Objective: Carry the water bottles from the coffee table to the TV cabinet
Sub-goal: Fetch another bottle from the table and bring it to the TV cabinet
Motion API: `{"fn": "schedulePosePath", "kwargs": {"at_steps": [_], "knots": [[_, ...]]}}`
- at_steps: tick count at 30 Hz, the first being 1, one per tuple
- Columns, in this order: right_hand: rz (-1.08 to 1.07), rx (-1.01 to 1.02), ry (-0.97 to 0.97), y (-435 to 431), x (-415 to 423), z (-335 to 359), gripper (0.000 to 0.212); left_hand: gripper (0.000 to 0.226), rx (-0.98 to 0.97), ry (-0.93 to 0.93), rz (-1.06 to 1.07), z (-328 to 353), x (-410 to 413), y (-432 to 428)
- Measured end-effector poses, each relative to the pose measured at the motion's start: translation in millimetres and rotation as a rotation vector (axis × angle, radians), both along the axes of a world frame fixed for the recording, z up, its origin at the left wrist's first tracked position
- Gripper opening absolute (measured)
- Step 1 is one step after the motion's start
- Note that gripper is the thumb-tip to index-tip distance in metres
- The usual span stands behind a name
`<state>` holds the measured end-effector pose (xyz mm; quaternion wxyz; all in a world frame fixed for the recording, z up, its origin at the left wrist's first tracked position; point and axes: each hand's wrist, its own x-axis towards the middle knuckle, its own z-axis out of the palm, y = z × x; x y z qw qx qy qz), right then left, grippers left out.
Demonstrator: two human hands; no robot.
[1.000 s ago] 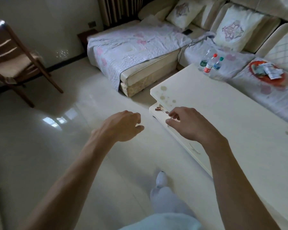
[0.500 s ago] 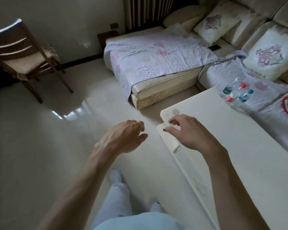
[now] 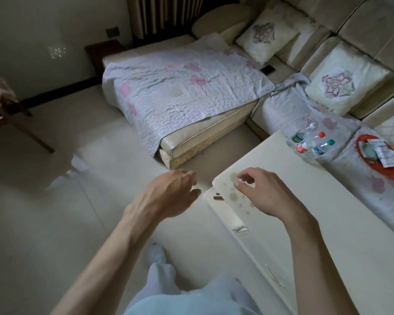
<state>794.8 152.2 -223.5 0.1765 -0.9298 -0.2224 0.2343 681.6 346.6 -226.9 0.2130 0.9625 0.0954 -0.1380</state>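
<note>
- Pale floor (image 3: 43,223) fills the left side of the room.
- Sofa (image 3: 180,92) with a quilt stands at the back.
- White table (image 3: 328,223) is on the right, with stains at its near corner.
- Left hand (image 3: 171,196) hovers over the floor, fingers loosely curled, holding nothing.
- Right hand (image 3: 266,192) hovers over the stained corner, fingers loose and empty.
- Three bottles (image 3: 309,142) stand together at the table's far edge, well apart from both hands.

The coffee table (image 3: 328,223) is cream, with brownish round spots at its near corner. At its far edge the water bottles (image 3: 309,143) are clear, capped white, red and green. Beyond the table, the quilt (image 3: 180,92) is pale lilac with pink flowers, and the cushions (image 3: 338,84) are cream with purple blooms.
</note>
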Motion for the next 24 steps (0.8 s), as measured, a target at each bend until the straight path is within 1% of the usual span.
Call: {"fn": "schedulePosePath", "kwargs": {"at_steps": [2,6,11,14,21,24], "knots": [[-0.018,0.006,-0.005,20.9,10.5,0.9,0.032,0.034,0.014,-0.024,-0.016,4.4,17.3,22.5],[-0.052,-0.018,0.017,48.0,35.4,-3.8,0.031,0.032,-0.026,-0.054,-0.036,2.1,48.9,50.9],[-0.102,-0.022,0.055,66.9,77.0,-12.8,0.03,0.036,-0.049,0.036,-0.142,-4.8,90.4,67.2],[-0.125,-0.008,0.064,78.0,111.2,-18.2,0.031,0.035,-0.049,0.053,-0.181,-2.6,123.9,78.8],[-0.167,0.054,0.075,98.5,222.0,-19.3,0.032,0.033,0.062,0.05,-0.163,7.5,238.1,110.9],[-0.185,0.089,0.032,99.9,270.5,-11.1,0.031,0.035,0.071,0.045,-0.204,15.6,294.8,108.4]]}}
